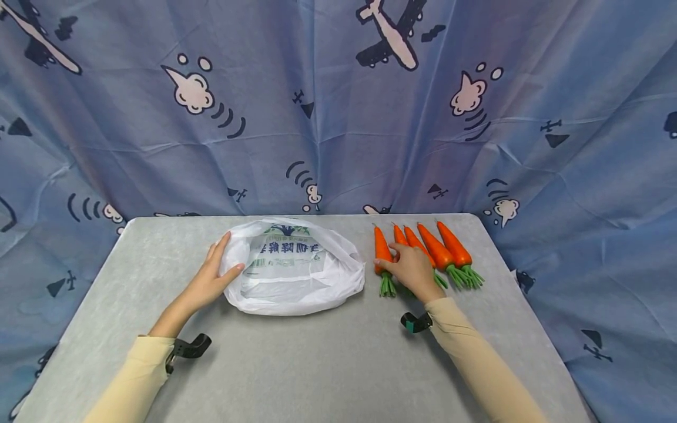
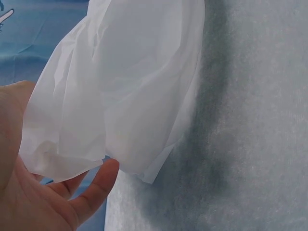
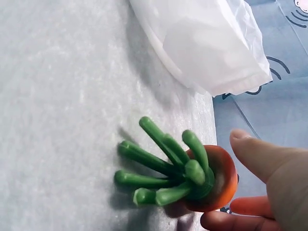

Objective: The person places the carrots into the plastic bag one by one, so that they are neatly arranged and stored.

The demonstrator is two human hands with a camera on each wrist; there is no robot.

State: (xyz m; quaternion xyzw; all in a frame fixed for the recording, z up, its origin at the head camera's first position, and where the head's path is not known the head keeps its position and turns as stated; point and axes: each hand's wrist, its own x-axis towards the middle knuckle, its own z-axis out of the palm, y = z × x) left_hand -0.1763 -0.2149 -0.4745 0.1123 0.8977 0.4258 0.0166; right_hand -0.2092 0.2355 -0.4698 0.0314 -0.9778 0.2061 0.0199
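Observation:
A white plastic bag (image 1: 285,299) with green and dark print lies on the table with its mouth spread. At its left edge, my left hand (image 1: 211,279) rests against the plastic, thumb and fingers apart; the left wrist view has the bag wall (image 2: 139,86) between them. Several orange carrots with green stems lie right of the bag. Over the leftmost carrot (image 1: 381,244), my right hand (image 1: 415,267) reaches with thumb on one side and fingers on the other. In the right wrist view the thumb (image 3: 255,151) stands just off the carrot's orange shoulder (image 3: 226,178).
The other carrots, such as the rightmost one (image 1: 453,242), lie fanned side by side toward the back right of the grey table (image 1: 328,370). A blue curtain (image 1: 317,117) with airplane prints hangs behind the table and along both sides.

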